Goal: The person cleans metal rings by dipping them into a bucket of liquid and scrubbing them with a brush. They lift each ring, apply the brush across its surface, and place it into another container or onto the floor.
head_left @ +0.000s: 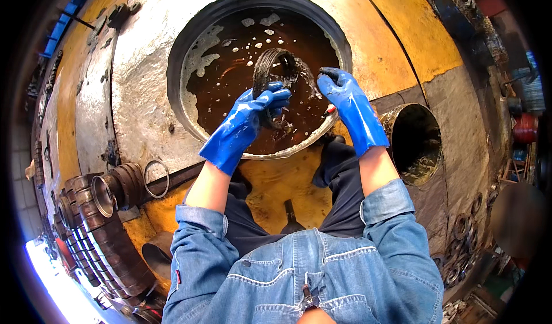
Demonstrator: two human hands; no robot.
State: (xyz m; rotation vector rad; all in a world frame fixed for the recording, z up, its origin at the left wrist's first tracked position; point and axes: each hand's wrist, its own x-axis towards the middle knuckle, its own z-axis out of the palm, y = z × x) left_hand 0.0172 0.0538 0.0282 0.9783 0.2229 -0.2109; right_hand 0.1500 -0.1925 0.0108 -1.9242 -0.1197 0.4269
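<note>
My left hand [248, 119], in a wet blue rubber glove, is closed around a dark, ribbed metal ring [265, 69]. The ring is held tilted above a large round tub [174, 73] of brown liquid [230, 99] with patches of foam. To its right, my right hand [349, 98], gloved alike, has its fingers bent together near the tub's right rim. Dark grime covers those fingertips, and what they grip, if anything, cannot be made out. A small red-and-white tip [330, 110] shows beside the right palm, its kind unclear.
Stacked metal rings [103, 191] stand at the left, with a thin loose ring [156, 178] beside them. An open metal cylinder [415, 143] lies right of my right forearm. Several small rings [462, 227] are heaped at the lower right. Worn metal plates [141, 94] surround the tub.
</note>
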